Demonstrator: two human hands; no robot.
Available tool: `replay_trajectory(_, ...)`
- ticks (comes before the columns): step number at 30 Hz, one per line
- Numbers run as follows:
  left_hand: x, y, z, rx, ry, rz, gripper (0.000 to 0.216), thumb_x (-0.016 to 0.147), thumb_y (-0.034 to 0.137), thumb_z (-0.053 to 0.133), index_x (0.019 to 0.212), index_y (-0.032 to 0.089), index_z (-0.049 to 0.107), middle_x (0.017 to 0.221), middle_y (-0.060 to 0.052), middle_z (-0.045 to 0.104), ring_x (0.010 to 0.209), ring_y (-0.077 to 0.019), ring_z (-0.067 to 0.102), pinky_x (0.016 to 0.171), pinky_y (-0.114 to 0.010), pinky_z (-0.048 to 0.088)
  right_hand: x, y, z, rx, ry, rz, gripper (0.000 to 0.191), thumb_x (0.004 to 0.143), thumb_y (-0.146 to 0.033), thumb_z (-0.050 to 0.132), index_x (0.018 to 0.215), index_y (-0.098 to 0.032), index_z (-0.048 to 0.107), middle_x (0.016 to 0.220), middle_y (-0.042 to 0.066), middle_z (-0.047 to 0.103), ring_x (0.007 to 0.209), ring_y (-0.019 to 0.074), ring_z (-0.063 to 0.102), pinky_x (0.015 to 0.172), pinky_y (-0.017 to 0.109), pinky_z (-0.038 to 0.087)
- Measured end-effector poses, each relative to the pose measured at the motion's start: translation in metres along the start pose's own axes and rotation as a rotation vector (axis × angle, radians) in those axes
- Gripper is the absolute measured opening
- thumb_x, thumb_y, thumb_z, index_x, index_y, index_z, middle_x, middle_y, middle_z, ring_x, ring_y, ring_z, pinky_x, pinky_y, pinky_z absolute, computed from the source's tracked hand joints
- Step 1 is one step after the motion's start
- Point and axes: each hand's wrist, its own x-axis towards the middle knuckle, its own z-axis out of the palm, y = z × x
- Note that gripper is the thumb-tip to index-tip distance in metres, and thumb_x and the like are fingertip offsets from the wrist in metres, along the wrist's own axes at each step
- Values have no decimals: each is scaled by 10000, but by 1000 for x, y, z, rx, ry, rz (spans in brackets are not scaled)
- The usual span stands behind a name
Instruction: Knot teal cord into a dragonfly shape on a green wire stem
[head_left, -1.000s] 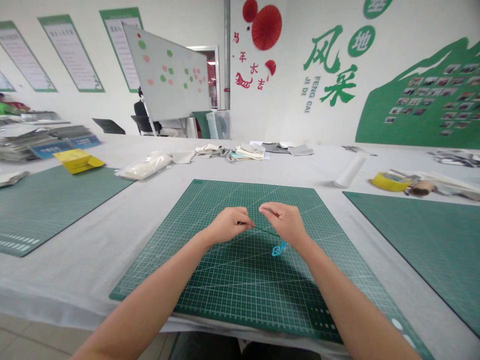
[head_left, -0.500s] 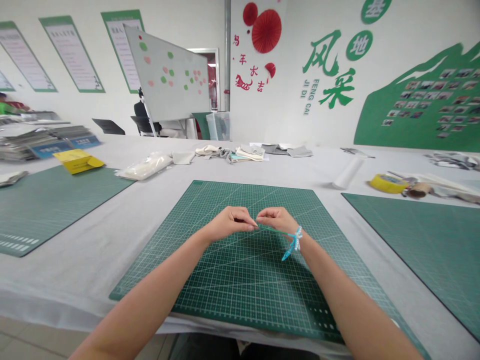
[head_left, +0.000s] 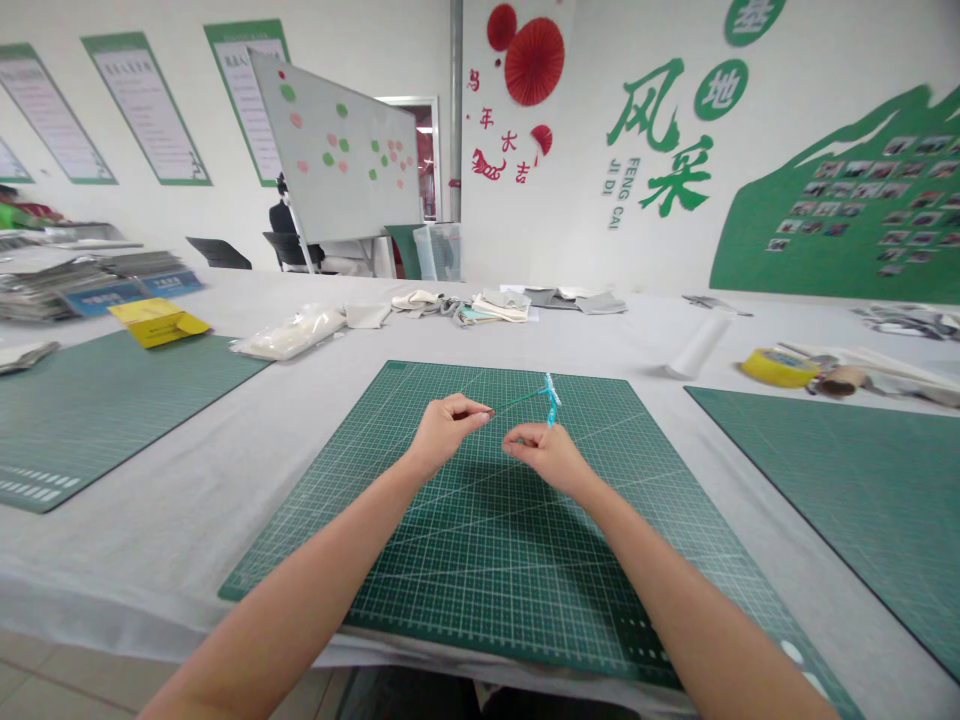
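Both of my hands hover over the middle of a green cutting mat. My left hand is closed in a pinch on one end of a thin green wire stem. The stem runs up and to the right to a small blue tip that points away from me. My right hand is closed just below that tip, with its fingers curled in a pinch; what it holds is too small to make out. The two hands are a short gap apart.
A second green mat lies to the left and a third to the right. Further back sit a yellow packet, a clear bag, folded cloths, a white roll and yellow tape.
The blue tip has swung from below my right wrist up to the far side of my hands. My left hand rose a little and my right hand dropped slightly.
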Motion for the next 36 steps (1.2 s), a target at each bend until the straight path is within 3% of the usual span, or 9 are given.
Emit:
replay_trajectory(8, 0, 0, 0, 12, 56, -3, 125, 757, 235, 634, 807, 189, 738, 792, -39, 668, 781, -167, 602, 729, -298, 454, -9, -14, 8, -178, 56, -121, 182, 859, -288, 513, 772, -233, 663, 642, -27, 636, 573, 125, 536, 574, 243, 348)
replay_trajectory(16, 0, -6, 1, 289, 48, 133, 133, 789, 202, 603, 806, 204, 735, 711, -13, 617, 687, -140, 566, 663, -274, 426, -18, -28, 8, -366, 104, -342, 272, 922, -242, 410, 859, -228, 674, 789, 30, 693, 719, 150, 614, 660, 249, 386)
replay_trajectory(29, -10, -3, 9, 469, -243, 345, 173, 838, 186, 569, 875, 212, 737, 761, -12, 615, 749, -131, 576, 681, -244, 437, -18, -24, -6, -485, 393, -441, 217, 903, -210, 474, 884, -195, 690, 700, 14, 684, 621, 119, 600, 608, 226, 400)
replay_trajectory(32, -12, 0, 8, 470, -336, 378, 186, 859, 231, 554, 894, 203, 735, 794, -17, 633, 774, -133, 592, 688, -238, 437, -15, -20, -11, -461, 389, -400, 211, 903, -233, 485, 889, -205, 694, 806, 19, 719, 715, 131, 645, 665, 224, 430)
replay_trajectory(36, -15, 8, 7, 494, -431, 387, 206, 868, 220, 535, 887, 209, 740, 806, -14, 631, 767, -128, 594, 678, -231, 428, -10, -14, -21, -363, 269, -283, 185, 883, -256, 517, 883, -236, 701, 891, -7, 730, 816, 147, 661, 715, 234, 445)
